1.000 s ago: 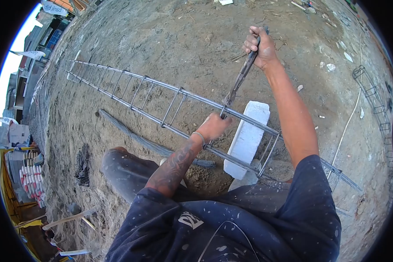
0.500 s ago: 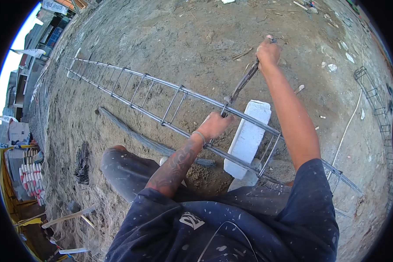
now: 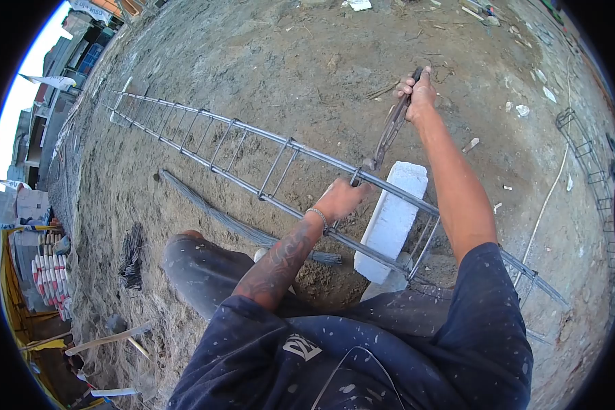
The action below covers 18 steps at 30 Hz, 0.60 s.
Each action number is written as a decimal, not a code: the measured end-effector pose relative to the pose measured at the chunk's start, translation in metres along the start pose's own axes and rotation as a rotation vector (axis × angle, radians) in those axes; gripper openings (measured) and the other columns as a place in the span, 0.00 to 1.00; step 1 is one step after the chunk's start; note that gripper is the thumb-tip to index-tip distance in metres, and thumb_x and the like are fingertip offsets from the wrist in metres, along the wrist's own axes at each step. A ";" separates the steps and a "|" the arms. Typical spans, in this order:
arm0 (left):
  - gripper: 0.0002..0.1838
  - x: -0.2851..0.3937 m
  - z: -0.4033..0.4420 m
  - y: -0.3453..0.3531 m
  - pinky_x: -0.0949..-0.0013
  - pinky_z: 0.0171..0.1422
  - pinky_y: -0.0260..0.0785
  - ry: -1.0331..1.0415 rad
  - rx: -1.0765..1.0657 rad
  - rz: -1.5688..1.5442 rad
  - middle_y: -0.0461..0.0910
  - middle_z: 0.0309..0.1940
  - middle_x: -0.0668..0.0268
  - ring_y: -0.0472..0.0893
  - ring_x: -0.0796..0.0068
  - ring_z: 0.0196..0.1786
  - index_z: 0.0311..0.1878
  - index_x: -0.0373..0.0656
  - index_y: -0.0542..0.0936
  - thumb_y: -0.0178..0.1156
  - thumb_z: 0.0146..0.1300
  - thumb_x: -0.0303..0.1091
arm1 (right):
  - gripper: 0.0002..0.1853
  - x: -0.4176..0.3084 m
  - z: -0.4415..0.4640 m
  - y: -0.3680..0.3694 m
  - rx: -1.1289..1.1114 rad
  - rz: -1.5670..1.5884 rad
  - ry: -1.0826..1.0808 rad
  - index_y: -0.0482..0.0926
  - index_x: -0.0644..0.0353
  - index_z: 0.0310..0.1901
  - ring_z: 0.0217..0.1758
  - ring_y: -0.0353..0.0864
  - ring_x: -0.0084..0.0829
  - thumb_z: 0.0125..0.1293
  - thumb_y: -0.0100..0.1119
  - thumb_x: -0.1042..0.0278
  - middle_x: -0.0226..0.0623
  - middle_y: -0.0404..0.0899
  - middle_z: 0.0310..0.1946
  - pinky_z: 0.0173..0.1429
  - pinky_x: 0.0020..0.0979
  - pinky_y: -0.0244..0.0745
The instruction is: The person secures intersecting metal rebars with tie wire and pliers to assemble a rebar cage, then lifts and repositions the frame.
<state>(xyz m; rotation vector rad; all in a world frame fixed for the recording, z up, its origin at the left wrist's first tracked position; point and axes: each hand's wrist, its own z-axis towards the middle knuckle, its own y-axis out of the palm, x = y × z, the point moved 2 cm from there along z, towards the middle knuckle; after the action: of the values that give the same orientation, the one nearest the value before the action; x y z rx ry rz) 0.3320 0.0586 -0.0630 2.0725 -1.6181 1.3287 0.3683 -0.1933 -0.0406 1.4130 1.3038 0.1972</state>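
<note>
A long rebar cage (image 3: 262, 137), with square stirrups along its bars, runs diagonally across the ground before me. My left hand (image 3: 342, 199) is closed around a stirrup at the middle of the cage, just under the upper bar. In my right hand (image 3: 420, 96), raised beyond the cage, are long-handled pincers (image 3: 391, 128). Their jaws point down and sit beside the upper bar, close to the left hand; whether they touch the bar I cannot tell. A white block (image 3: 393, 222) lies beneath the cage, right of the left hand.
A bundle of grey tie wire (image 3: 212, 213) lies near my knee, and a dark wire bundle (image 3: 131, 256) is farther left. Another rebar cage (image 3: 584, 154) stands along the right edge. Wooden sticks (image 3: 108, 339) lie at lower left, on rough dirt ground.
The pincers' jaws have come off the joint at the upper bar and shifted right. Fingers of my right hand have loosened and spread on the handles. My left hand stays on the stirrup.
</note>
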 end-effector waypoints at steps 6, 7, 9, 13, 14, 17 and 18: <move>0.25 0.009 -0.013 0.001 0.71 0.29 0.69 -0.056 -0.032 -0.309 0.75 0.21 0.62 0.75 0.73 0.23 0.28 0.32 0.77 0.58 0.55 0.51 | 0.25 -0.046 -0.003 0.016 -0.139 -0.102 -0.167 0.63 0.56 0.32 0.15 0.61 0.22 0.66 0.36 0.38 0.26 0.61 0.15 0.24 0.28 0.62; 0.25 0.010 -0.016 0.000 0.71 0.29 0.69 -0.053 -0.035 -0.315 0.75 0.21 0.62 0.75 0.73 0.23 0.28 0.32 0.77 0.58 0.55 0.51 | 0.25 -0.057 -0.004 0.020 -0.140 -0.109 -0.168 0.63 0.56 0.32 0.15 0.61 0.22 0.66 0.36 0.38 0.26 0.61 0.15 0.24 0.28 0.62; 0.24 0.009 -0.019 0.001 0.69 0.29 0.68 -0.110 -0.072 -0.370 0.75 0.20 0.62 0.74 0.73 0.22 0.24 0.33 0.77 0.58 0.55 0.51 | 0.26 -0.082 -0.008 0.023 -0.098 -0.116 -0.304 0.63 0.58 0.33 0.16 0.62 0.23 0.66 0.36 0.38 0.27 0.63 0.16 0.25 0.30 0.64; 0.27 0.008 -0.012 0.001 0.65 0.30 0.67 -0.072 -0.009 0.091 0.74 0.16 0.60 0.73 0.71 0.20 0.21 0.30 0.77 0.58 0.54 0.51 | 0.27 -0.098 -0.018 0.029 -0.053 -0.238 -0.394 0.64 0.60 0.33 0.17 0.64 0.25 0.66 0.36 0.38 0.29 0.65 0.17 0.26 0.30 0.65; 0.28 0.013 -0.016 0.001 0.63 0.30 0.67 0.032 0.024 0.181 0.72 0.14 0.59 0.72 0.69 0.20 0.20 0.29 0.76 0.58 0.54 0.52 | 0.27 -0.096 -0.016 0.029 -0.064 -0.233 -0.379 0.64 0.60 0.33 0.17 0.64 0.25 0.66 0.36 0.38 0.29 0.65 0.17 0.26 0.30 0.65; 0.30 0.012 -0.012 0.005 0.61 0.31 0.66 0.097 0.079 0.274 0.70 0.13 0.55 0.72 0.66 0.20 0.19 0.27 0.74 0.58 0.54 0.53 | 0.27 -0.087 -0.012 0.032 -0.026 -0.250 -0.365 0.64 0.60 0.33 0.17 0.66 0.25 0.65 0.37 0.38 0.30 0.67 0.18 0.24 0.28 0.65; 0.30 0.013 -0.014 0.002 0.61 0.32 0.66 0.070 0.089 0.273 0.69 0.13 0.54 0.72 0.65 0.20 0.19 0.27 0.73 0.58 0.53 0.53 | 0.27 -0.082 -0.010 0.033 -0.044 -0.246 -0.352 0.64 0.60 0.33 0.17 0.66 0.25 0.65 0.37 0.38 0.30 0.67 0.18 0.24 0.28 0.65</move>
<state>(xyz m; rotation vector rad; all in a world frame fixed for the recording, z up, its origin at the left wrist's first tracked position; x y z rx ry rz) 0.3231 0.0578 -0.0463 1.8784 -1.8958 1.5665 0.3489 -0.2414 0.0319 1.1743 1.1570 -0.1806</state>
